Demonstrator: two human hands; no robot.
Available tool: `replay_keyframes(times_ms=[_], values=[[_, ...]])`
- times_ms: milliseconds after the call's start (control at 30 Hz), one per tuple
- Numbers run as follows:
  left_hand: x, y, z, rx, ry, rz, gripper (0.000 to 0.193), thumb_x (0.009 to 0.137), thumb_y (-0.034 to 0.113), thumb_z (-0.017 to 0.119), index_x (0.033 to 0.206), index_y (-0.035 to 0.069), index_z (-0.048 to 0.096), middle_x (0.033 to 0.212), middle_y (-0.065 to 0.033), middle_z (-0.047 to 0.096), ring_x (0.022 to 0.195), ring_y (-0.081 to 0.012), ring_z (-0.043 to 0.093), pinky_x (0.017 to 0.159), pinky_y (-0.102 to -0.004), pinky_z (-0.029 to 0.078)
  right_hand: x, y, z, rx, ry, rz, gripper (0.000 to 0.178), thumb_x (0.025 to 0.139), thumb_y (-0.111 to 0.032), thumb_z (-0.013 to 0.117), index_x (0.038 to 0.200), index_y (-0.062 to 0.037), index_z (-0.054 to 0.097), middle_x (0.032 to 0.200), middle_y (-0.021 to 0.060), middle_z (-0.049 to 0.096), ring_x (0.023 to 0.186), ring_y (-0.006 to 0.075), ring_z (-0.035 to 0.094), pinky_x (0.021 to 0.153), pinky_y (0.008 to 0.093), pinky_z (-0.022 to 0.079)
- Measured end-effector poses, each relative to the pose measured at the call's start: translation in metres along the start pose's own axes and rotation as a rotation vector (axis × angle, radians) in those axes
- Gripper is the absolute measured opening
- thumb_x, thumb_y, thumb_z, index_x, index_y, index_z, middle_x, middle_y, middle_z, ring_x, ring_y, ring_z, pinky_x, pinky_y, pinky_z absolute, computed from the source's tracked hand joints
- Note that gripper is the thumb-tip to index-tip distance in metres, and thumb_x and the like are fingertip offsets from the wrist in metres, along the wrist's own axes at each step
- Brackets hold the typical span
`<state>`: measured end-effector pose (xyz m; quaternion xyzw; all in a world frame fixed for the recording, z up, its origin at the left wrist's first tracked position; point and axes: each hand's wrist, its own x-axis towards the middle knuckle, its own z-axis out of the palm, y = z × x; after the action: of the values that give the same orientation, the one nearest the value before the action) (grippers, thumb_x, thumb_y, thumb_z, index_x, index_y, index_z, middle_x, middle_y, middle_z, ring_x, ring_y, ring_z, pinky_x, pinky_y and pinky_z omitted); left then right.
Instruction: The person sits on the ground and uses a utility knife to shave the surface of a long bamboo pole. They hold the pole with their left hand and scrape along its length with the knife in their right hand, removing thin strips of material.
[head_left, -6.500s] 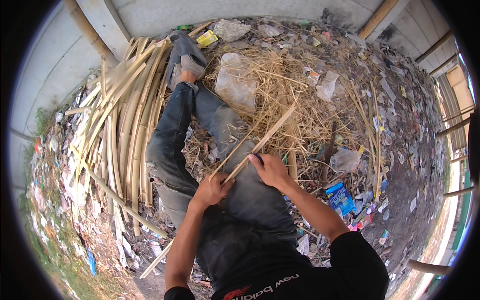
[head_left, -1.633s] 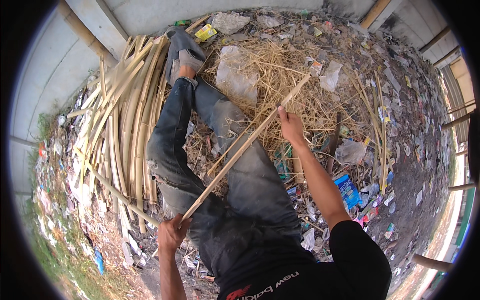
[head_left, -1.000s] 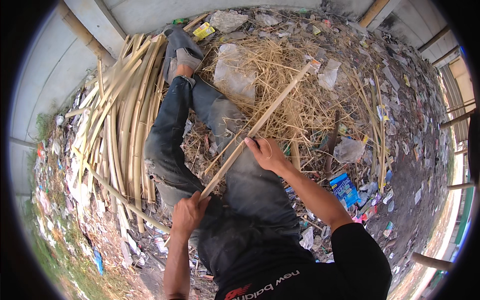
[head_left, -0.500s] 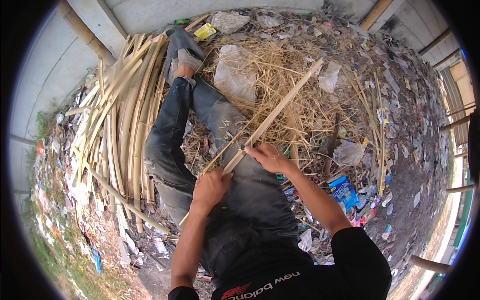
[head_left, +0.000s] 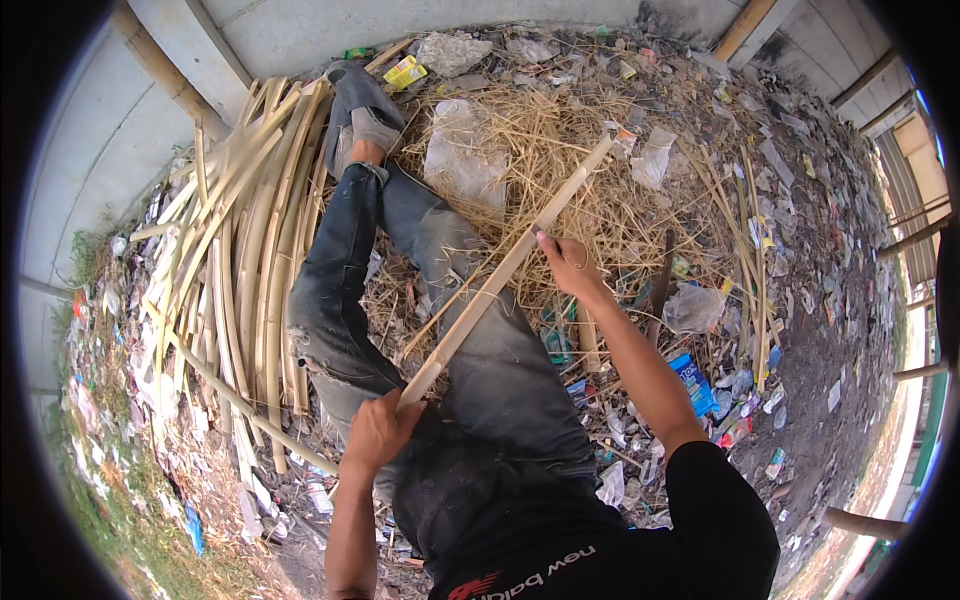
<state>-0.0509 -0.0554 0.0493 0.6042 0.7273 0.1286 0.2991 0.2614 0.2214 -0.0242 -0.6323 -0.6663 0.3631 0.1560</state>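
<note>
A long pale bamboo strip [head_left: 490, 292] slants across my thighs, its far end over the straw and its near end at my lap. My left hand [head_left: 380, 430] is closed round the near end. Partway up the strip, my right hand [head_left: 570, 265] is closed at its right edge, with a small dark blade-like thing [head_left: 538, 229] showing at the fingertips against the strip. The rest of that thing is hidden by the fingers. A thinner bamboo sliver [head_left: 440, 318] lies left of the strip, over my leg.
Several bamboo lengths [head_left: 255, 260] are stacked left of my legs. Beyond my knees, straw-like shavings [head_left: 560, 130] surround a clear plastic sheet [head_left: 465, 160]. A dark stick [head_left: 662, 280], a blue packet [head_left: 692, 383] and thin strips [head_left: 752, 260] lie to the right. A concrete wall [head_left: 320, 30] stands behind.
My right hand has moved up and away along the strip. My left hand has drawn back toward my lap with the near end, and the strip has shifted toward me.
</note>
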Motion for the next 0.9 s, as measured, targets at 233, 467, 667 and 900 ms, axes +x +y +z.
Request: replay_keyframes(times_ms=[233, 467, 667, 900], values=[[-0.022, -0.005, -0.024, 0.031, -0.053, -0.032, 0.038, 0.097, 0.035, 0.074, 0.086, -0.001, 0.065, 0.07, -0.0285, 0.065, 0.076, -0.0516, 0.067, 0.066, -0.0555, 0.052, 0.033, 0.016, -0.002, -0.066, 0.105, 0.131, 0.075, 0.109, -0.059, 0.045, 0.077, 0.0055, 0.067, 0.068, 0.0264, 0.064, 0.068, 0.0437, 0.067, 0.068, 0.053, 0.051], [-0.014, -0.006, -0.011, 0.003, -0.086, -0.073, 0.042, 0.098, 0.037, 0.072, 0.089, -0.003, 0.065, 0.076, -0.0308, 0.066, 0.082, -0.0524, 0.067, 0.071, -0.0568, 0.052, -0.004, -0.01, 0.015, -0.052, -0.125, 0.039, 0.078, 0.108, -0.061, 0.043, 0.081, 0.0069, 0.07, 0.072, 0.0285, 0.066, 0.076, 0.0475, 0.068, 0.075, 0.0547, 0.053], [0.019, 0.02, 0.001, -0.009, -0.091, -0.052, 0.045, 0.101, 0.04, 0.067, 0.097, -0.004, 0.066, 0.083, -0.032, 0.069, 0.09, -0.0523, 0.068, 0.078, -0.0587, 0.054, -0.051, -0.039, 0.062, -0.044, -0.011, -0.208, 0.072, 0.108, -0.055, 0.046, 0.082, 0.0069, 0.072, 0.079, 0.0322, 0.069, 0.084, 0.0509, 0.07, 0.078, 0.0554, 0.055], [0.061, 0.033, 0.05, -0.088, 0.02, 0.02, 0.042, 0.099, 0.035, 0.068, 0.094, -0.006, 0.064, 0.083, -0.0332, 0.068, 0.088, -0.0545, 0.067, 0.076, -0.0597, 0.053, -0.074, -0.058, 0.047, -0.165, -0.136, -0.25, 0.066, 0.108, -0.052, 0.047, 0.082, 0.0029, 0.073, 0.074, 0.0298, 0.067, 0.077, 0.0503, 0.068, 0.072, 0.0546, 0.055]])
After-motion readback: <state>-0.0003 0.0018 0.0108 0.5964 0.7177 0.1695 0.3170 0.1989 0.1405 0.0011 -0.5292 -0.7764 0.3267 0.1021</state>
